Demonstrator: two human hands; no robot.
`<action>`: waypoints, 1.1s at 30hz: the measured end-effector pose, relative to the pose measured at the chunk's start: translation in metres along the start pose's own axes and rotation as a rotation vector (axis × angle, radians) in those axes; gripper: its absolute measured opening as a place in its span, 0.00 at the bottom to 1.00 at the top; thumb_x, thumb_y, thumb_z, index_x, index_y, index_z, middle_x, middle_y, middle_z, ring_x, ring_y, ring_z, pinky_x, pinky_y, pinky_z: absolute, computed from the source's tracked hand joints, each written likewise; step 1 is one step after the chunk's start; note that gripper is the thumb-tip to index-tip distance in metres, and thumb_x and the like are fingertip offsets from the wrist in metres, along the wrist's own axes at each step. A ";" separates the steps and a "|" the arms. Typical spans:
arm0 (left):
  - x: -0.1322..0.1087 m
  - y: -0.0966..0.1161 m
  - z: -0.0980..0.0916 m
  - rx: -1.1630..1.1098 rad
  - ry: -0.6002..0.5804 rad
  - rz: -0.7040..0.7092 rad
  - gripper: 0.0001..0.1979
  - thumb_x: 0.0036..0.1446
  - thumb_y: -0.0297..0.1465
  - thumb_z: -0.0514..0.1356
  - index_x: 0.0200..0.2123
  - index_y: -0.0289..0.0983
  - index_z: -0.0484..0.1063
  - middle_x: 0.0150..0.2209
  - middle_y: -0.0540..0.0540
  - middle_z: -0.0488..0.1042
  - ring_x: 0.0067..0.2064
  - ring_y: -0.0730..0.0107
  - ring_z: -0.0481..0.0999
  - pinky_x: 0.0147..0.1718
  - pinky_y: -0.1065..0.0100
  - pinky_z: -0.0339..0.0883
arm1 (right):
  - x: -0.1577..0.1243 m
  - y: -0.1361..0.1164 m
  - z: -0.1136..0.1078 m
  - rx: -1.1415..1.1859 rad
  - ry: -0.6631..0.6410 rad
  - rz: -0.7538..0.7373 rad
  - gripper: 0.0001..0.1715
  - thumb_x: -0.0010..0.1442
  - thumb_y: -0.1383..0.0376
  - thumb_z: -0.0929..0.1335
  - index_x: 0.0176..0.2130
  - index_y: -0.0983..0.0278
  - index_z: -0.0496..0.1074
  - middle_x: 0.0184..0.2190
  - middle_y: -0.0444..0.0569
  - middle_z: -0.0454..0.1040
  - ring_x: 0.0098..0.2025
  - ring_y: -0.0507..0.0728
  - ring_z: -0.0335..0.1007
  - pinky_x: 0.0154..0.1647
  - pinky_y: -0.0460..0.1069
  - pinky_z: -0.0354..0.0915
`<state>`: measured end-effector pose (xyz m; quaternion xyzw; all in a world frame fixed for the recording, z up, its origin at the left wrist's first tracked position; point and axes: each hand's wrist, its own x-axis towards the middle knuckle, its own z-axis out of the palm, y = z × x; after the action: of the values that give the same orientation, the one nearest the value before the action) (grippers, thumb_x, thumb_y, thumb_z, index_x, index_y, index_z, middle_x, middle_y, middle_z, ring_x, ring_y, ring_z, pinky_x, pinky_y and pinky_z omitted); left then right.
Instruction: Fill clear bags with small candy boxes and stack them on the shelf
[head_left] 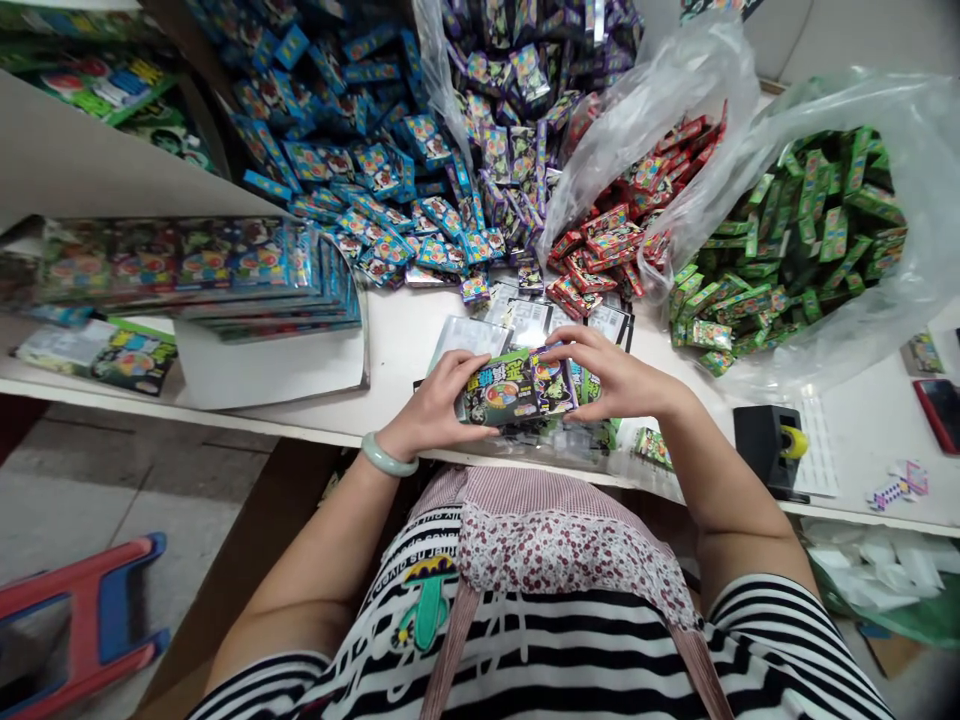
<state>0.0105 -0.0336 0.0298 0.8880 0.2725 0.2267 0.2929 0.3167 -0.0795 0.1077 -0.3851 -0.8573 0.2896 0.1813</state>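
A small bundle of colourful packets (521, 388) is held just above the near edge of the white table (397, 345), directly in front of the person's body. It is gripped at its left end by the left hand (435, 405), whose fingers are curled around it with the thumb along the front, and at its right end by the right hand (611, 375), whose fingers are closed over the top packets; a pale bangle (388, 457) is worn on the left wrist. The bundle appears to be made up of a black-and-green packet with a purple one laid against it, and more may be hidden behind the fingers. Beneath and behind the hands, clear plastic sleeves (525, 325) are spread on the table. Beyond these, heaps of loose packets are piled: blue packets (352, 150), purple packets (510, 110), red packets (615, 230) in an open clear bag, and green packets (810, 230) in another. To the left, finished flat packs (195, 265) are stacked in a row, which suggests that a good share has been assembled, while the large heaps suggest that much is left. A black tape dispenser (772, 450) stands to the right.
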 end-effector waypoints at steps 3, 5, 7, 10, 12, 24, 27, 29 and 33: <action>0.000 0.001 -0.001 -0.014 -0.012 0.005 0.47 0.48 0.47 0.70 0.67 0.42 0.54 0.55 0.39 0.62 0.58 0.50 0.68 0.58 0.47 0.68 | -0.001 -0.002 0.002 0.018 0.007 0.005 0.38 0.52 0.55 0.76 0.59 0.59 0.65 0.59 0.57 0.62 0.62 0.65 0.59 0.65 0.63 0.59; 0.001 0.002 -0.002 -0.024 -0.017 0.009 0.47 0.48 0.47 0.70 0.67 0.42 0.54 0.55 0.38 0.63 0.57 0.50 0.69 0.58 0.47 0.68 | 0.000 -0.001 0.005 0.020 -0.003 0.013 0.38 0.53 0.56 0.76 0.59 0.58 0.65 0.59 0.56 0.61 0.63 0.65 0.58 0.65 0.64 0.58; 0.002 0.003 -0.002 -0.029 -0.010 0.005 0.47 0.47 0.47 0.70 0.66 0.41 0.55 0.55 0.38 0.63 0.57 0.49 0.69 0.58 0.46 0.68 | 0.001 0.003 0.010 0.026 -0.014 0.001 0.41 0.55 0.55 0.75 0.63 0.56 0.62 0.63 0.56 0.60 0.66 0.66 0.55 0.67 0.65 0.55; 0.003 0.002 -0.003 -0.014 0.018 -0.009 0.48 0.46 0.47 0.71 0.66 0.41 0.56 0.54 0.38 0.64 0.57 0.48 0.68 0.58 0.45 0.67 | 0.003 0.011 0.017 0.019 -0.021 0.007 0.48 0.59 0.50 0.72 0.69 0.53 0.51 0.69 0.55 0.53 0.72 0.68 0.43 0.70 0.68 0.48; 0.003 0.002 -0.002 0.007 0.038 -0.025 0.47 0.46 0.47 0.71 0.66 0.41 0.56 0.54 0.38 0.64 0.57 0.48 0.68 0.59 0.45 0.67 | 0.004 0.013 0.023 0.006 0.018 0.040 0.54 0.56 0.44 0.72 0.71 0.52 0.47 0.72 0.54 0.50 0.74 0.69 0.37 0.70 0.70 0.46; 0.001 -0.003 -0.002 0.067 0.137 -0.159 0.46 0.46 0.47 0.71 0.65 0.41 0.57 0.54 0.39 0.63 0.58 0.48 0.67 0.60 0.45 0.65 | 0.057 0.030 0.036 0.020 0.549 0.270 0.19 0.69 0.57 0.62 0.55 0.60 0.71 0.45 0.51 0.79 0.48 0.61 0.73 0.57 0.60 0.64; -0.007 -0.006 -0.010 0.087 0.173 -0.172 0.46 0.46 0.46 0.71 0.65 0.40 0.57 0.55 0.39 0.63 0.59 0.48 0.66 0.61 0.46 0.65 | 0.110 0.070 0.021 -0.139 0.484 0.331 0.16 0.66 0.63 0.65 0.51 0.63 0.74 0.47 0.53 0.79 0.49 0.63 0.72 0.55 0.59 0.65; -0.012 -0.006 -0.013 0.102 0.185 -0.179 0.47 0.46 0.46 0.71 0.65 0.40 0.56 0.55 0.39 0.63 0.59 0.48 0.66 0.61 0.46 0.64 | 0.149 0.090 0.013 -0.279 0.369 0.318 0.19 0.64 0.66 0.65 0.54 0.66 0.74 0.51 0.56 0.78 0.53 0.65 0.69 0.56 0.60 0.63; -0.020 -0.006 -0.017 0.130 0.198 -0.201 0.46 0.49 0.46 0.70 0.66 0.40 0.54 0.55 0.38 0.63 0.59 0.49 0.67 0.61 0.46 0.65 | 0.212 0.110 -0.003 -0.511 0.168 0.275 0.32 0.57 0.68 0.72 0.60 0.69 0.68 0.60 0.62 0.70 0.60 0.72 0.61 0.58 0.65 0.59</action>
<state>-0.0162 -0.0349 0.0335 0.8466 0.4016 0.2647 0.2278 0.2438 0.1432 0.0582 -0.5535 -0.8241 0.0533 0.1079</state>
